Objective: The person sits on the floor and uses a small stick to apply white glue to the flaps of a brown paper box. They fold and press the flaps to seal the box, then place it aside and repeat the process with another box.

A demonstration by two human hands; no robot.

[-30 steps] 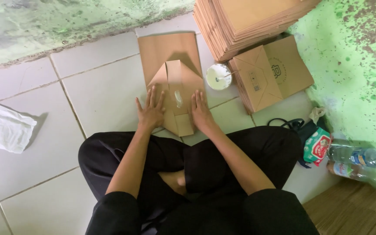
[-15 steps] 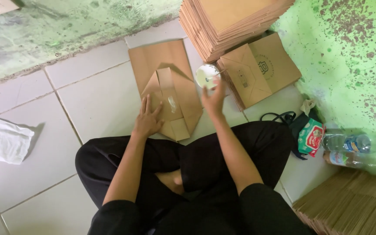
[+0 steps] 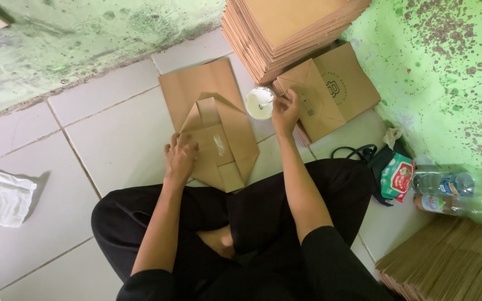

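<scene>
Left hand [image 3: 181, 158] lies flat, pinning the light, easily creased brown paper bag [image 3: 218, 142] on the floor, while right hand [image 3: 284, 108] pinches a small stick in the glue cup [image 3: 260, 102].

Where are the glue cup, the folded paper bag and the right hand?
glue cup [image 3: 259, 106], head view, on its white contents.
folded paper bag [image 3: 232, 139], head view, on its right flap.
right hand [image 3: 285, 108], head view, on its back.
</scene>
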